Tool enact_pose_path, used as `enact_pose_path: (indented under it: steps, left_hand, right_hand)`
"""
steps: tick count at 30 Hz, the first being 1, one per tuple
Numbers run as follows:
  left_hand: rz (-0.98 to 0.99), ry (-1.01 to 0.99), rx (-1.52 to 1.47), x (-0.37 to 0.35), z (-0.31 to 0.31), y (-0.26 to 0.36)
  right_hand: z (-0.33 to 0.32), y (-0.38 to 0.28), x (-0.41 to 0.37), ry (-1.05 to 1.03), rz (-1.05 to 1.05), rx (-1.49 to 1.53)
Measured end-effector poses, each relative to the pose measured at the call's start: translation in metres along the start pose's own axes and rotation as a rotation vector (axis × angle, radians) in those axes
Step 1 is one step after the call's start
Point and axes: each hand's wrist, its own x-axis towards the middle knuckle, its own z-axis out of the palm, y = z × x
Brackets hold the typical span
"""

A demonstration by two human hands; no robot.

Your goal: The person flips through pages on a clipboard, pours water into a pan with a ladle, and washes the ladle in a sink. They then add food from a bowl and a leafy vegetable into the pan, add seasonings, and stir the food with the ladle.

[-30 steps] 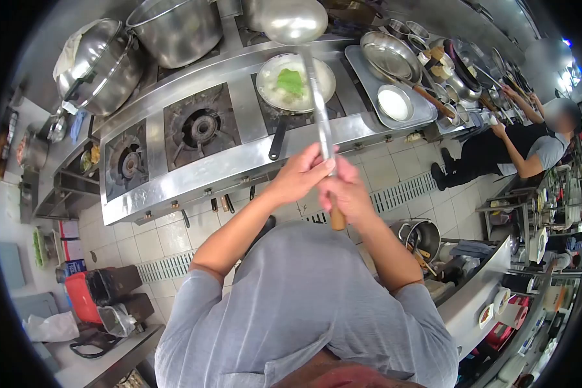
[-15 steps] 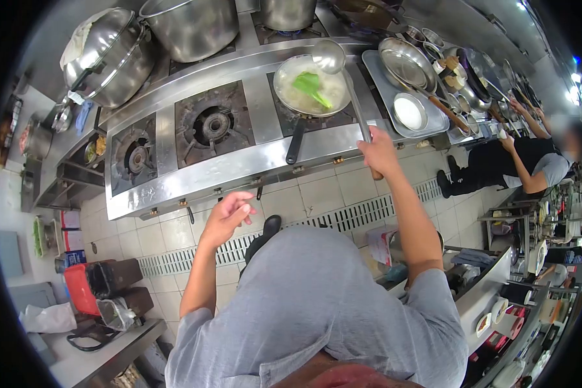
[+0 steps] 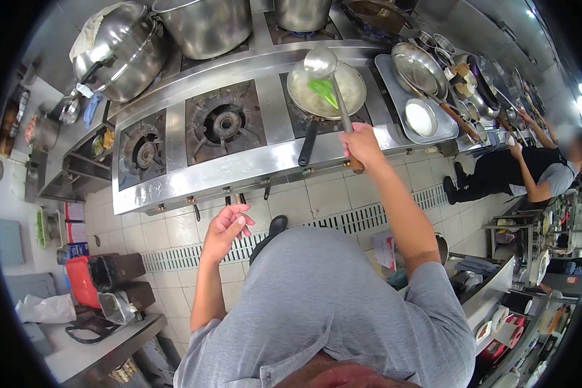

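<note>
My right hand (image 3: 362, 143) is wrapped round the handle of a long metal ladle (image 3: 321, 63). The ladle's bowl is over the far-left part of a pan (image 3: 297, 84) on the right front burner. Pale, cloudy liquid fills the pan, and a bright green leaf (image 3: 323, 91) lies in it, partly beside the ladle. The pan's black handle (image 3: 308, 145) points towards me with no hand on it. My left hand (image 3: 229, 226) hangs in front of the stove edge, fingers loosely curled and apart, holding nothing.
Large steel pots (image 3: 207, 26) stand along the back. Left of the pan are two bare burners (image 3: 226, 125). A tray (image 3: 433, 132) at the right holds a metal bowl of white contents (image 3: 420, 117) and pans. Another person (image 3: 530, 161) stands farther right. A red bin (image 3: 81, 284) is lower left.
The ladle and my right hand have moved left relative to the pan, and the ladle is now more upright. My left hand is slightly lower. The whole view has shifted a little.
</note>
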Motion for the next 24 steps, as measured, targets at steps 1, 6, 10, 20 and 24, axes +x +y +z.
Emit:
enact_pose_path:
  steps: [1, 6, 10, 20, 24]
  left_hand:
    - [0.0, 0.001, -0.002, 0.0, -0.001, 0.0]
    - [0.007, 0.005, -0.013, -0.002, -0.001, 0.0]
    - [0.001, 0.001, -0.033, -0.003, -0.002, -0.002]
    - [0.004, -0.052, 0.0, 0.006, 0.003, 0.003]
    - [0.009, -0.077, 0.006, 0.011, 0.008, 0.005]
  right_hand:
    - [0.004, -0.001, 0.001, -0.002, 0.016, 0.01]
    - [0.022, -0.001, 0.005, -0.01, 0.05, 0.062]
    - [0.024, -0.001, 0.001, -0.049, 0.085, 0.063]
    - [-0.007, -0.009, -0.039, -0.192, 0.119, 0.079]
    - [-0.035, -0.008, -0.06, -0.267, 0.207, 0.346]
